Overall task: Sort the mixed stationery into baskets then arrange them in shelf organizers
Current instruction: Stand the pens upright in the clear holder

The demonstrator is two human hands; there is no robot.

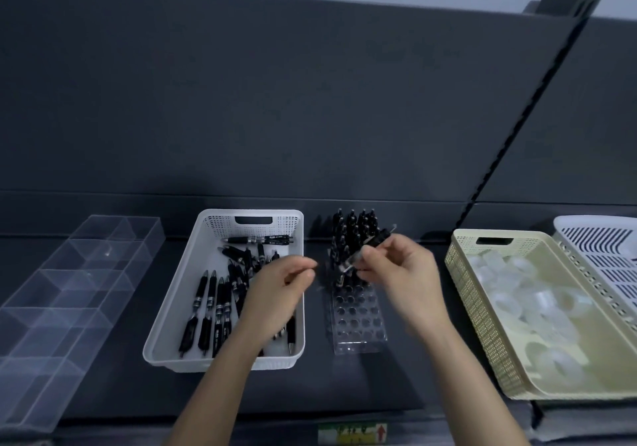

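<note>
A: While your right hand pinches one black pen, tilted, above the clear hole rack, log the rest.
B: Noted. Upright pens fill the rack's rear rows; loose pens lie in the white basket just left of it.
A: Your left hand?
B: You hold it over the basket's right edge, fingertips drawn together; blurred, so I cannot tell whether it grips anything.
</note>
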